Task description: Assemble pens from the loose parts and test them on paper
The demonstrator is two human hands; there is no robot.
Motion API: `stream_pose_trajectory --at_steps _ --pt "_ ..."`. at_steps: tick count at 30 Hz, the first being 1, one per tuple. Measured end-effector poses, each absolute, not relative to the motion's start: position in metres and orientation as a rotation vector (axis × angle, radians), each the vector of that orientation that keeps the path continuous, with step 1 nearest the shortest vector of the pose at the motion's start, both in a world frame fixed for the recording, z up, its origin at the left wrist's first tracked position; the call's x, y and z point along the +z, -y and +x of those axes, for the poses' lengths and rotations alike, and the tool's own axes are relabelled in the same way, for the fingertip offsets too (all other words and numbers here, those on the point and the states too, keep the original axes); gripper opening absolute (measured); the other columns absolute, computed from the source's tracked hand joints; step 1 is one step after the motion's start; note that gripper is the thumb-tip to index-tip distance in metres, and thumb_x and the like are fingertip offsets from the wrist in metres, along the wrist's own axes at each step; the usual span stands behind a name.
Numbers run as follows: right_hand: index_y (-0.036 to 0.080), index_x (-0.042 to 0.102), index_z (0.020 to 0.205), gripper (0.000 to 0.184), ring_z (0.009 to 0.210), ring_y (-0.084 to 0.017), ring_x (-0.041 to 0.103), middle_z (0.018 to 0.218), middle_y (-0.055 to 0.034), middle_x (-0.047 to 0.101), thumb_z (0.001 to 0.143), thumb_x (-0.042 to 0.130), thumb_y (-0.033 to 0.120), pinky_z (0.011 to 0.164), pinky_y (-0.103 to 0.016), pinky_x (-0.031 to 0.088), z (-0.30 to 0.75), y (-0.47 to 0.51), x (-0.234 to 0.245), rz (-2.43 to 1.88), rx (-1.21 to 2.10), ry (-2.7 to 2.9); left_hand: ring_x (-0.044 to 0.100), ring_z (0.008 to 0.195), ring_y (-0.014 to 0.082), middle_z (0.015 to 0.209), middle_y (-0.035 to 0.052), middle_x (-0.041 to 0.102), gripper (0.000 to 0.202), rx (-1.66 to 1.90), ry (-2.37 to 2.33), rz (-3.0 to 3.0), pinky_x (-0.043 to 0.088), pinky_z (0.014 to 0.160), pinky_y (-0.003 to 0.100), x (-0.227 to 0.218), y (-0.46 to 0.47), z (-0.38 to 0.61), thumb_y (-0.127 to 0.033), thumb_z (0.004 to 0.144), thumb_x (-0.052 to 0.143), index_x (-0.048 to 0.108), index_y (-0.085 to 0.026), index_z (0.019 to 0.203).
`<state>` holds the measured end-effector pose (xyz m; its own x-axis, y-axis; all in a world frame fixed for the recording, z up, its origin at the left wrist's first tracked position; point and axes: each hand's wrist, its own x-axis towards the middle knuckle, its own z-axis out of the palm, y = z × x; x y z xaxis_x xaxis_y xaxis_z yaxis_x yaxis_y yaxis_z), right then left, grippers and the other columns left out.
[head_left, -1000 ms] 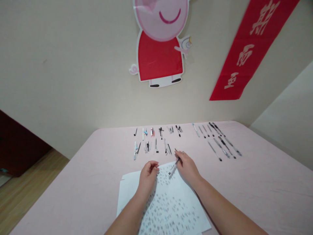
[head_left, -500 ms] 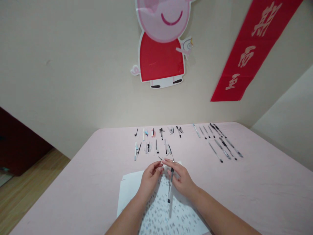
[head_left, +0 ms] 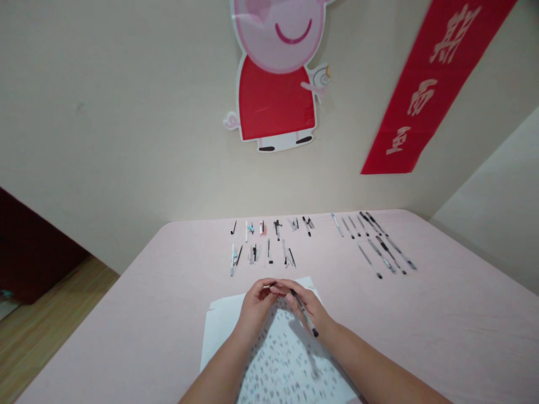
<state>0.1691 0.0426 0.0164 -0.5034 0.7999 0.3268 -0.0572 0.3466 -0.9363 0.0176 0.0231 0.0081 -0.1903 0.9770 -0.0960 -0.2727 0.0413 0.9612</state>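
Note:
My right hand (head_left: 314,308) is closed round a clear pen (head_left: 306,318) with black ends, its lower end slanting toward my right wrist. My left hand (head_left: 256,308) is closed, its thumb and fingers pinched together. The fingertips of both hands meet over the paper. Something small and dark shows between them, too hidden to name. Under my hands lies a white sheet of paper (head_left: 290,359) covered in rows of small marks.
Beyond the paper, several groups of pen parts (head_left: 255,253) lie in two rows on the pink tablecloth (head_left: 138,314). Several whole pens (head_left: 388,252) lie at the back right. The wall (head_left: 147,140) behind carries a cartoon pig sticker (head_left: 278,101) and a red banner (head_left: 415,106).
The pen in my right hand has swung, its lower end moving right and up. My fingertips have come closer together, and the dark tip beyond them no longer sticks out.

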Motion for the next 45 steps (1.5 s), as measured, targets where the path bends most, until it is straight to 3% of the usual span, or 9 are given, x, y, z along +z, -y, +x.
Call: stream_pose_trajectory --at_steps 5,8,12,30,37,45 --pt "0.027 0.061 0.119 0.04 0.106 -0.025 0.059 0.116 -0.0098 0.064 0.09 0.045 0.049 0.093 -0.046 0.045 0.172 -0.04 0.014 -0.836 1.14 1.673 0.067 0.073 0.0204 0.077 0.0076 0.074 0.023 1.413 -1.221 0.892 0.052 0.071 0.032 0.011 -0.023 0.019 -0.029 0.063 0.075 0.072 -0.016 0.081" --pt "0.025 0.064 0.114 0.04 0.09 -0.023 0.062 0.094 -0.0088 0.068 0.09 0.043 0.05 0.084 -0.043 0.049 0.176 -0.042 0.011 -0.916 1.082 1.641 0.066 0.074 0.0202 0.08 0.0084 0.073 0.022 1.394 -1.265 0.902 0.052 0.068 0.031 0.008 -0.023 0.018 -0.028 0.064 0.074 0.072 -0.015 0.083" --pt "0.023 0.068 0.105 0.04 0.077 -0.02 0.058 0.076 -0.0056 0.062 0.092 0.04 0.049 0.078 -0.04 0.048 0.177 -0.047 0.011 -0.954 1.016 1.648 0.066 0.07 0.0191 0.073 0.007 0.072 0.023 1.396 -1.277 0.859 0.052 0.065 0.03 0.005 -0.024 0.017 -0.027 0.061 0.076 0.072 -0.015 0.081" --pt "0.016 0.072 0.098 0.051 0.062 -0.015 0.049 0.063 -0.0014 0.05 0.088 0.043 0.056 0.061 -0.029 0.039 0.17 -0.051 0.013 -0.964 1.26 1.602 0.064 0.071 0.0186 0.076 0.0075 0.072 0.02 1.323 -1.162 0.96 0.051 0.072 0.033 0.011 -0.021 0.022 -0.029 0.058 0.08 0.075 -0.017 0.073" --pt "0.015 0.072 0.101 0.055 0.054 -0.012 0.042 0.057 0.001 0.044 0.082 0.049 0.061 0.05 -0.024 0.034 0.169 -0.052 0.007 -0.933 1.507 1.468 0.06 0.063 0.0163 0.068 0.0056 0.067 0.016 1.344 -1.203 1.008 0.051 0.065 0.032 0.011 -0.02 0.02 -0.027 0.058 0.078 0.075 -0.017 0.07" --pt "0.015 0.073 0.098 0.056 0.05 -0.011 0.038 0.052 0.0032 0.039 0.079 0.053 0.064 0.048 -0.024 0.031 0.168 -0.053 0.01 -0.893 1.61 1.429 0.057 0.057 0.0144 0.062 0.0028 0.063 0.012 1.363 -1.213 1.073 0.049 0.06 0.03 0.007 -0.021 0.019 -0.023 0.058 0.076 0.075 -0.018 0.069"
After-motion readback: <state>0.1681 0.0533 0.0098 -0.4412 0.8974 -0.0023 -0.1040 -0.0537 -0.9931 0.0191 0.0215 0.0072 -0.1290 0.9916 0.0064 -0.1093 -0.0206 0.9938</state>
